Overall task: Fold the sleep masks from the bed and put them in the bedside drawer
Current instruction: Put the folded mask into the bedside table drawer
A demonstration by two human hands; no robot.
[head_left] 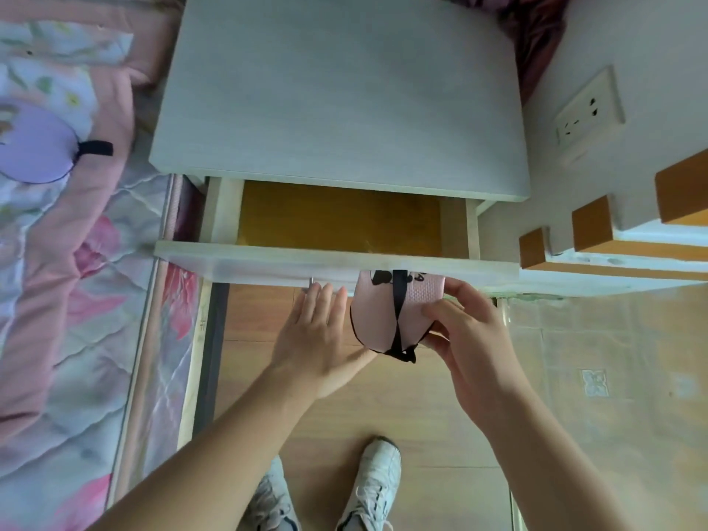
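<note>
A folded pink sleep mask with a black strap is held in front of the drawer's front panel. My right hand grips its right side with thumb and fingers. My left hand is flat with fingers apart, its thumb side just under the mask's lower left edge. The bedside drawer is pulled out, showing a bare yellow-brown bottom. A purple sleep mask with a black strap lies unfolded on the bed at the far left.
The white bedside table top overhangs the drawer's back part. The bed with a pink floral quilt runs along the left. A wall socket and stepped white-and-orange furniture stand right. My white shoes are on the wooden floor below.
</note>
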